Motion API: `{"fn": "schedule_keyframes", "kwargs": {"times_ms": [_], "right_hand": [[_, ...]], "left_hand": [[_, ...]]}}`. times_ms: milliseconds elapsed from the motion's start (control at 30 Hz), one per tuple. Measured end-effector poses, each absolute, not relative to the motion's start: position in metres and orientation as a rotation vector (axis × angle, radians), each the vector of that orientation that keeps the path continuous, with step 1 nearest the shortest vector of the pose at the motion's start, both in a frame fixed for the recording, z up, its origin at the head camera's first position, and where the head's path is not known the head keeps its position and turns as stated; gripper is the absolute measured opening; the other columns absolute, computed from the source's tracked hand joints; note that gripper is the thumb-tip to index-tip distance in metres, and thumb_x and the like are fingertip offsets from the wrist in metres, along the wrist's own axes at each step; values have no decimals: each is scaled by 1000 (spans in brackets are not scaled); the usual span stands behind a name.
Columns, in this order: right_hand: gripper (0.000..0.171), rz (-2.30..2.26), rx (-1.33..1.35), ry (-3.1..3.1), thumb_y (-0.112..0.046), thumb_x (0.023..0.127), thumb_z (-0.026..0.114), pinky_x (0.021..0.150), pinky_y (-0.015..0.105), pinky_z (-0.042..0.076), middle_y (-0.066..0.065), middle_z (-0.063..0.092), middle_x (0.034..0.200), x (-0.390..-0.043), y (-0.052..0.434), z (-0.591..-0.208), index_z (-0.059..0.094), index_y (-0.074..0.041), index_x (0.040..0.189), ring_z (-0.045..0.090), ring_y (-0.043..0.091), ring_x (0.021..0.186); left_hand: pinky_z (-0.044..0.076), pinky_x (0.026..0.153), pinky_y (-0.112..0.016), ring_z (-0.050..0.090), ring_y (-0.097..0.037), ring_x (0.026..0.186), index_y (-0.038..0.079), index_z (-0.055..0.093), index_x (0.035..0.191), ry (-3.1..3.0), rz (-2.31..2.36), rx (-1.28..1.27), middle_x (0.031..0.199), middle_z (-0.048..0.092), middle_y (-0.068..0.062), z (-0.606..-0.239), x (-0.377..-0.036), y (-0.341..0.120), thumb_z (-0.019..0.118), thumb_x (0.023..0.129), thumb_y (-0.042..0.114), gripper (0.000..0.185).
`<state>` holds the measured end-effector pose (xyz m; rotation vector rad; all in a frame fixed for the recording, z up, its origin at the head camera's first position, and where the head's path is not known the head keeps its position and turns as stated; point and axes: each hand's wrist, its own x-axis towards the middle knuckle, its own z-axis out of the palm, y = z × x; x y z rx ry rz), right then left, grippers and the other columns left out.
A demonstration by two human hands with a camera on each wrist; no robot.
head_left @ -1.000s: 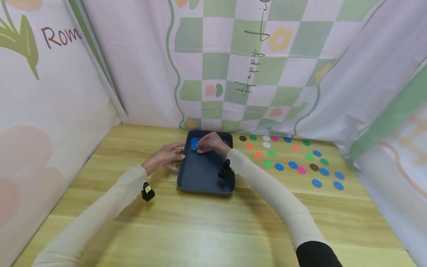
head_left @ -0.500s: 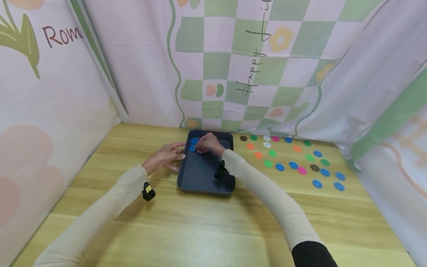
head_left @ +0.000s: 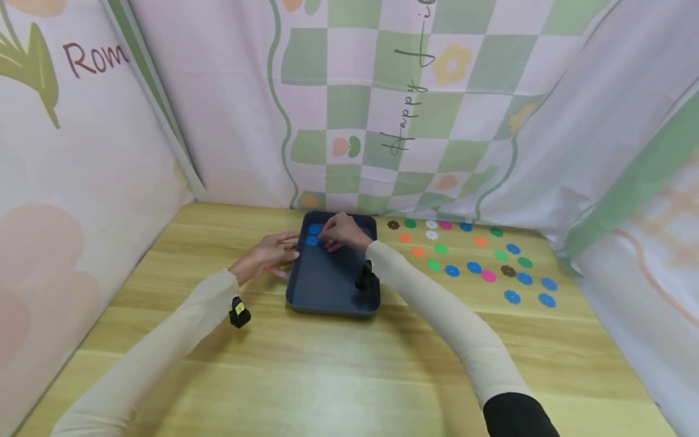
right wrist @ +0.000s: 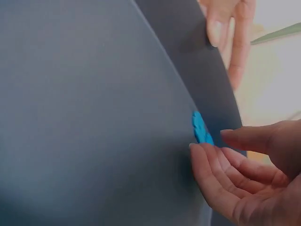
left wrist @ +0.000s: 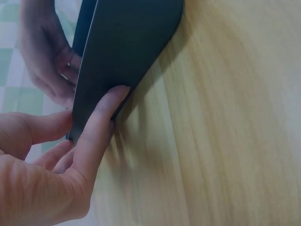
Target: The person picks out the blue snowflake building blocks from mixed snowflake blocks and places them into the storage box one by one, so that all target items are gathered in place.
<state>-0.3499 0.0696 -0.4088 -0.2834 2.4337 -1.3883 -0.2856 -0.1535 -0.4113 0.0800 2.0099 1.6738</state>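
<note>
Both hands at tray (head_left: 327,285): left hand (head_left: 267,256) fingers straight against rim, right hand (head_left: 340,232) relaxed inside.

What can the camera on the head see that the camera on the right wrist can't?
Only the head view shows the scattered coloured flower pieces on the wooden table, the checked curtain and both sleeves. Only the right wrist view shows, close up, the right hand's fingertips right beside a blue flower piece, fingers relaxed and gripping nothing. Both show the dark tray, the right hand over it and the left hand at its side.
</note>
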Motion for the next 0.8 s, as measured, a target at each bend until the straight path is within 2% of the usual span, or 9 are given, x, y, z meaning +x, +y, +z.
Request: {"fn": "schedule_keyframes", "kwargs": {"times_ms": [267,467,567,700,800], "right_hand": [[15,-1407,-418,2446,-1,100,67,77,45,68,28,75,107,-347,99,-397,71,10,109,76,37,87],[22,-1444,-422,2465,-5,103,65,88,55,65,32,71,113,-342,129,-384,68,10,117,72,47,99],[26,-1483,-399,2464,-7,104,64,91,56,63,32,69,118,-340,149,-379,66,10,123,69,50,105],[29,-1523,-373,2493,-10,105,63,93,58,62,33,68,121,-338,178,-374,64,11,126,71,43,101],[29,-1550,-341,2533,-10,105,64,91,56,63,30,70,115,-336,203,-373,64,12,124,73,32,92]], "left_hand": [[68,71,-39,45,-47,145,8,22,167,1998,1679,101,170,23,-26,-411,-284,-157,53,107,-1,68],[68,68,-34,43,-46,147,9,22,168,2011,1669,114,170,22,-26,-409,-284,-158,54,107,0,69],[68,69,-34,43,-46,147,9,22,168,2011,1664,116,171,22,-25,-410,-284,-157,54,107,1,69],[68,70,-36,45,-46,145,11,23,168,2011,1668,96,170,24,-24,-411,-285,-156,55,107,1,69],[68,70,-36,45,-46,145,11,24,168,2011,1668,92,170,24,-24,-412,-286,-155,55,107,1,69]]}}
